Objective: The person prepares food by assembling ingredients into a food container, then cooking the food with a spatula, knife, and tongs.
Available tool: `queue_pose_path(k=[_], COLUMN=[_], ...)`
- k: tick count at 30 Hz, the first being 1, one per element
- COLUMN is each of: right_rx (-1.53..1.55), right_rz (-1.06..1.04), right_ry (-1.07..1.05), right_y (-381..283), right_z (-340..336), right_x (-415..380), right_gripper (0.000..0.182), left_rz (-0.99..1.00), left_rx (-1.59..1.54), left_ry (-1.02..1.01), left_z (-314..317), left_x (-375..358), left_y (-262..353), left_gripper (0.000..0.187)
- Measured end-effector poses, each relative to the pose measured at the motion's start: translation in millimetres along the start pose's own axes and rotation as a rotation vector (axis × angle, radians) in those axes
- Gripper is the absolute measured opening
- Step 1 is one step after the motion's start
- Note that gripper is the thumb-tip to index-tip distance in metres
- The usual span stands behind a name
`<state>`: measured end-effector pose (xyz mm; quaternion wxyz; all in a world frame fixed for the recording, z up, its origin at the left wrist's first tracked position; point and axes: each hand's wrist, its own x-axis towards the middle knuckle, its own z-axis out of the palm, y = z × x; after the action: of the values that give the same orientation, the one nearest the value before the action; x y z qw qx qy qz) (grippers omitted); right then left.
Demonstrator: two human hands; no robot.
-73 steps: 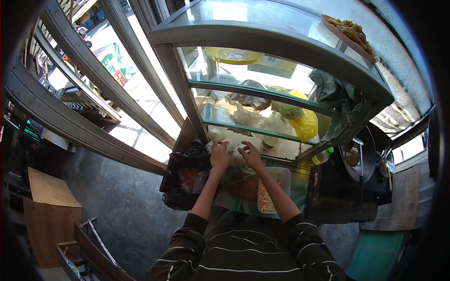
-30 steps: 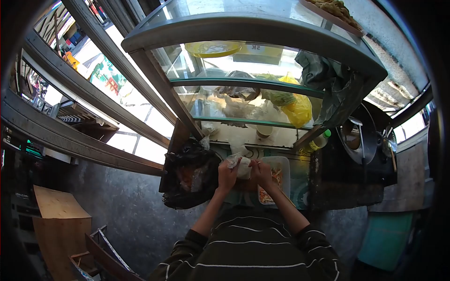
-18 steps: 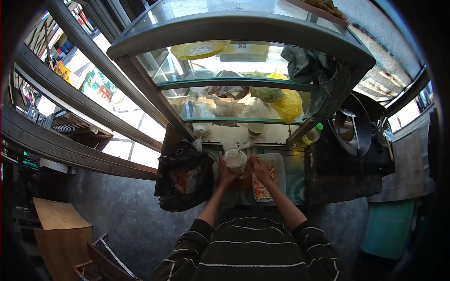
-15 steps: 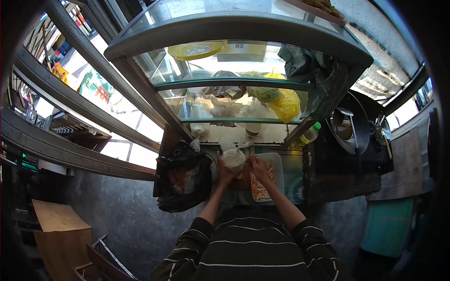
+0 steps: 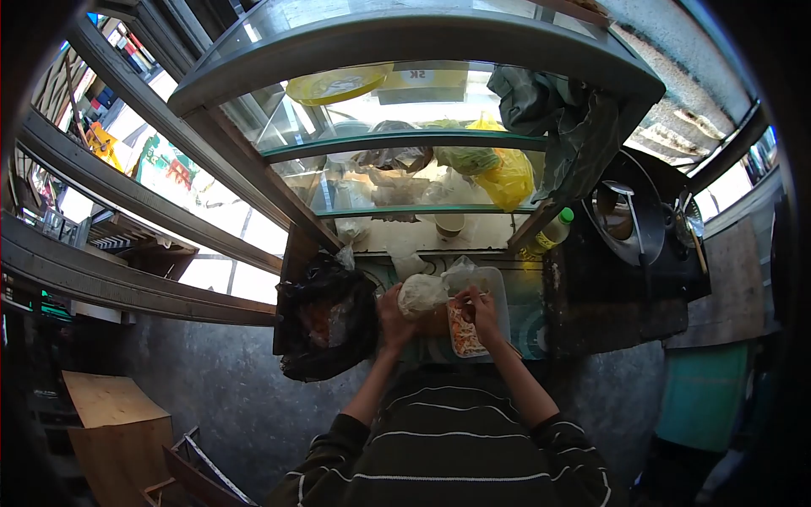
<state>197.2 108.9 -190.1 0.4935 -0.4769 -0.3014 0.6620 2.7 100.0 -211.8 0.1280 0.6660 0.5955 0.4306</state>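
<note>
My left hand (image 5: 393, 316) is closed around the side of a clear plastic bag (image 5: 422, 295) filled with something white, like flour. Its loose top leans to the right, towards the plastic tub. My right hand (image 5: 481, 316) has its fingers pinched together over the tub; what is between them, if anything, is too small to make out. Under that hand is the clear rectangular tub (image 5: 500, 291), partly filled with shredded orange and white vegetables (image 5: 465, 336). A brown board (image 5: 433, 322) shows between my hands, partly hidden by the bag.
A black plastic bag (image 5: 317, 355) lies open at left. Ahead stands a glass display case (image 5: 405, 142) with a yellow bag (image 5: 507, 179) and a paper cup (image 5: 450, 225). A green-capped bottle (image 5: 554, 233) and a wok (image 5: 623, 221) on a dark stove are at right.
The white-filled bag has tipped, its loose top swinging to the right. My right hand has moved right and slightly down, over the tub; my left hand has shifted slightly left.
</note>
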Motion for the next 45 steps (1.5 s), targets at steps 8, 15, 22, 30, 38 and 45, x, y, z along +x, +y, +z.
queue_pose_path(k=[8, 15, 22, 30, 38, 45], right_rx=[-0.007, 0.055, 0.05, 0.029, -0.095, -0.813], right_rz=[0.007, 0.042, 0.044, -0.011, -0.094, -0.509], right_ry=[-0.019, 0.074, 0.149, 0.163, 0.238, 0.177], right_y=[-6.1, -3.4, -8.9, -22.3, -28.6, -23.4], right_z=[-18.0, -38.6, -55.5, -76.8, -93.2, -61.3], right_x=[-16.7, -25.7, -33.9, -48.4, -75.7, -103.9], right_gripper=[0.042, 0.041, 0.04, 0.041, 0.041, 0.015], left_rz=[0.147, 0.206, 0.227, 0.26, 0.212, 0.152], left_rx=[0.038, 0.06, 0.06, 0.035, 0.031, -0.01], left_ry=[-0.021, -0.063, -0.11, -0.128, -0.106, -0.083], left_z=[-9.5, -10.0, -8.8, -7.9, -3.3, -0.7], left_x=[-2.4, -2.7, -1.8, 0.6, -4.6, -4.1], left_y=[-0.8, 1.6, 6.2, 12.7, 8.1, 10.3], left_gripper=[0.07, 0.072, 0.071, 0.068, 0.068, 0.069])
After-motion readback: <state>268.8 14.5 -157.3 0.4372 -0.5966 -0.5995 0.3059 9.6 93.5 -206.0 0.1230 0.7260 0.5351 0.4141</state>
